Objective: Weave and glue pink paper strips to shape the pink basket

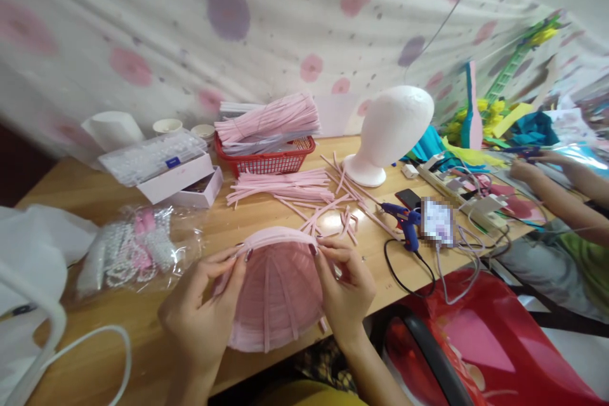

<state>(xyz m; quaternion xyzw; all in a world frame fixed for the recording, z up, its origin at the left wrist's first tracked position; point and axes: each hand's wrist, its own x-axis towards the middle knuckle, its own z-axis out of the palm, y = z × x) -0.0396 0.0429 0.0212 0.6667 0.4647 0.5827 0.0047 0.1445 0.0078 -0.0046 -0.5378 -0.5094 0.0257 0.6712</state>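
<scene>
A pink ribbed cap, dome-shaped with its hollow inside facing me (276,304), is held between both hands above the table's front edge. My left hand (204,304) pinches the left part of its upper rim between thumb and fingers. On the right part of that rim, my right hand (345,282) has a similar pinch. A pale pink strip (276,236) runs along the rim between the two hands. Just beyond the cap lie loose pink pipe-cleaner-like strips (285,185). To the right, a blue glue gun (404,222) rests on the table.
A white foam head (394,127) stands at the back beside a red basket (266,162) of strips. Boxes (181,177) and a bag of beads (137,247) lie left. Cables and a power strip (442,177) are right. A co-worker's hands (542,168) work farther right.
</scene>
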